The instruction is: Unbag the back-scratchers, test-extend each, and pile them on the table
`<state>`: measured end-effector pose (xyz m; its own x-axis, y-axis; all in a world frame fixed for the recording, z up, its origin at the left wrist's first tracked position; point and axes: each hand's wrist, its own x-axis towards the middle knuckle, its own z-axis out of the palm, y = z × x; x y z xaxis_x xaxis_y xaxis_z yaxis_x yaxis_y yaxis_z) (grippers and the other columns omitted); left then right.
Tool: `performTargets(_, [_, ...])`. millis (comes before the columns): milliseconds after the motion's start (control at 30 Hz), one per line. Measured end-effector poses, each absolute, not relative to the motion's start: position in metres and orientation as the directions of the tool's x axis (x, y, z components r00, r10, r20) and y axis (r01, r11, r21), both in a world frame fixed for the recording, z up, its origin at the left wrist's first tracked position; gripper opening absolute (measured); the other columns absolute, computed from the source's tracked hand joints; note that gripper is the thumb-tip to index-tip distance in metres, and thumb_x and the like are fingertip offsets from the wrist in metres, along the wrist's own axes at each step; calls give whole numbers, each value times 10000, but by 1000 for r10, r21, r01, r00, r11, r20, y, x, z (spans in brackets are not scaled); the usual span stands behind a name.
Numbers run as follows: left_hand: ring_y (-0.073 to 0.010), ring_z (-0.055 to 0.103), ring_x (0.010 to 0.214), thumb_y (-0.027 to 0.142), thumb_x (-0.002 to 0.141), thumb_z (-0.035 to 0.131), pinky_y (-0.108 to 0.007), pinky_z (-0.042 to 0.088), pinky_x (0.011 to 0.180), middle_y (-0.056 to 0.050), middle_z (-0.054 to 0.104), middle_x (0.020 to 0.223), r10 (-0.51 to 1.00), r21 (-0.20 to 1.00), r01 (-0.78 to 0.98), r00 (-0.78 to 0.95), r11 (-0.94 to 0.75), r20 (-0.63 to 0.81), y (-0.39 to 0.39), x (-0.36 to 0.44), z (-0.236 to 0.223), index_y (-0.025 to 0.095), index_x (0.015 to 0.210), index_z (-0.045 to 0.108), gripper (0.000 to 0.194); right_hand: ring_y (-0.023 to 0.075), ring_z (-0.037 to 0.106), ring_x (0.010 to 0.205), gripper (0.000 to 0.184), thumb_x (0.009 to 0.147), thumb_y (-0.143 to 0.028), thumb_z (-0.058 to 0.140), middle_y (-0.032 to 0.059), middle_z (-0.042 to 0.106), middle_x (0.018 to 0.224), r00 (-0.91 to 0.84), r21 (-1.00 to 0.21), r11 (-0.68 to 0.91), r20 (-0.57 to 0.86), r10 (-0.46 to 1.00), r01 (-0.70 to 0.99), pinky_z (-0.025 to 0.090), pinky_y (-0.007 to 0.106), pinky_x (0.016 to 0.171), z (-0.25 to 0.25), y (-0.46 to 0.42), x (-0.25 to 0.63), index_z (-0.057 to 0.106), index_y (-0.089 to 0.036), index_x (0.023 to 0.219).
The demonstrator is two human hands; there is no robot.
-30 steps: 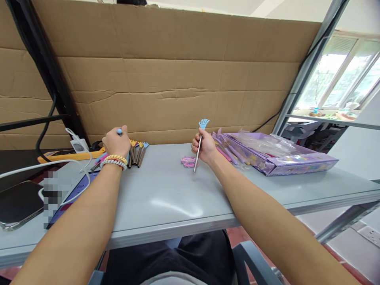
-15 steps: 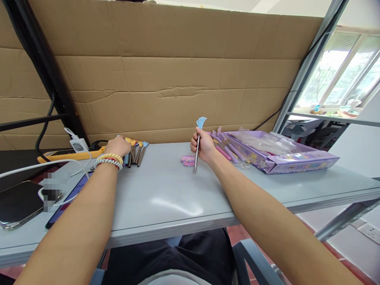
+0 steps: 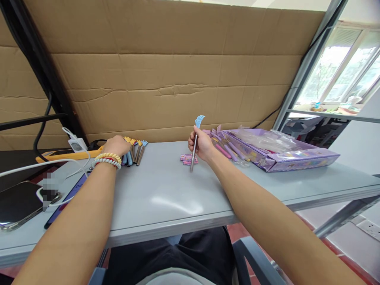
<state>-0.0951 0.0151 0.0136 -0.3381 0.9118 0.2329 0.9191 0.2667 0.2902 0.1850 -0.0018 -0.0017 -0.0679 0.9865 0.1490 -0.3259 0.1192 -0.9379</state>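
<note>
My right hand (image 3: pixel 202 143) is closed around the shaft of a small back scratcher (image 3: pixel 194 152) with a metal rod and a blue hand-shaped head. It is held nearly upright above the table, head up and lower end tilted a little left. My left hand (image 3: pixel 116 145), with beaded bracelets on its wrist, reaches to the far left of the table. Its fingers are hidden behind the hand, so their grip does not show. Right beside it lies a row of back scratchers (image 3: pixel 139 152) with yellow and blue heads. Pink patterned slips (image 3: pixel 187 158) lie behind the held rod's lower end.
A purple box (image 3: pixel 299 161) with clear plastic wrapping stands at the right, wrapped pink and purple sticks (image 3: pixel 227 149) beside it. At left lie phones (image 3: pixel 20 204), a white cable (image 3: pixel 35 166) and a yellow object (image 3: pixel 56 156). A cardboard sheet (image 3: pixel 178 71) stands along the table's back.
The back scratcher in my right hand has tilted, its lower end shifting slightly left. My left hand has moved slightly left beside the row, and more blue handles show there.
</note>
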Motion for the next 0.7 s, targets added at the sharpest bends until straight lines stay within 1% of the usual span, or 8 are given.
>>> performTargets(67, [-336,589,1040,320,744,503,-385,449,824,-170,659,1109,911,328,934,-253,142,326,11,-81,16,136,1032,677,384,75,396,346,496,807,-633,467,-31,443,433,-44,-944,152,172,984,-293,161,200,329,-2,-2,183,404,-191,591])
performTargets(167, [-235,623,917,432,829,404,-307,443,797,-77,705,959,892,400,881,52,-253,449,-2,-41,13,179,947,680,393,48,286,311,515,815,-648,444,-62,357,405,-6,-951,169,177,984,-257,138,194,325,-2,-3,181,438,-183,594])
performTargets(233, [-203,620,816,493,850,365,-291,439,734,-47,705,866,848,398,793,263,-462,459,-16,-7,6,193,856,674,431,41,238,297,523,811,-665,432,-74,324,399,8,-953,166,170,985,-252,134,197,322,-1,-4,180,470,-181,617])
performTargets(333, [-193,601,691,522,869,322,-303,421,640,-45,681,745,776,365,692,489,-623,398,-39,36,-4,207,802,653,462,43,264,301,535,780,-694,452,-55,392,429,24,-950,193,193,981,-246,147,203,317,-1,-5,179,512,-176,660])
performTargets(433, [-236,615,693,539,872,301,-340,421,627,-95,671,720,821,320,762,472,-563,321,-55,51,2,203,729,644,501,45,278,309,540,764,-700,471,-36,436,448,8,-952,209,213,977,-225,163,206,312,-2,-5,179,511,-174,646])
performTargets(500, [-295,629,814,468,869,309,-377,433,673,-151,681,827,904,222,909,270,-353,330,-61,40,16,183,737,661,472,44,258,308,548,764,-707,463,-37,423,434,-20,-958,193,201,979,-211,148,203,309,-3,-5,179,488,-179,616])
performTargets(600, [-375,603,949,450,761,482,-431,439,750,-189,666,971,952,95,993,-92,67,293,-62,3,38,150,855,683,373,50,259,308,569,753,-727,452,-39,394,412,-45,-965,188,199,979,-182,152,201,307,-5,-3,180,465,-185,581])
performTargets(700, [-378,607,927,433,684,572,-461,435,772,-159,677,907,968,18,970,-242,242,60,-58,-33,47,168,754,680,295,52,274,312,579,748,-733,450,-36,398,410,-47,-968,212,220,974,-137,170,200,304,-7,-1,181,472,-182,572])
